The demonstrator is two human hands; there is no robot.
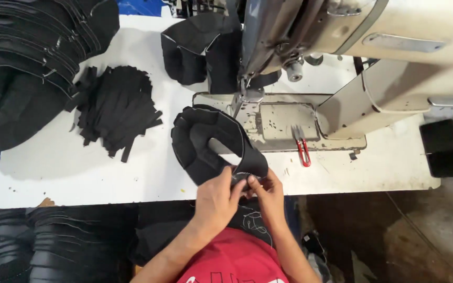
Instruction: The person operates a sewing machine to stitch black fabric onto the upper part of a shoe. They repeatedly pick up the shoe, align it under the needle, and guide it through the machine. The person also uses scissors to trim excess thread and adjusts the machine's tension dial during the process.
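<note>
Your left hand and right hand meet at the near edge of the white table, fingers narrowed and pinched together on the near end of the black curved fabric piece; both are closed on it, the left covering more of the cloth, the right gripping with thumb and fingertips just beside it. Take the sewing machine's needle plate as your landmark. Far to the left of it, at the table's left end, lies a big stack of black cut panels; nearer the plate but left of it and well apart sits a loose heap of black strips. The curved piece you hold lies just left of the plate and in front of it, its far end touching or nearly touching the plate's left corner below the needle. Its long axis runs from your hands away and slightly leftward, then arcs back toward the needle, so the piece lies ahead of you and to the left. Your left hand is on the side of the piece's bulk; your right hand is the nearer one to the plate. On the plate's front right part lie red-handled thread snips, apart from both hands. Behind the needle more black sewn pieces hang off the machine arm.
</note>
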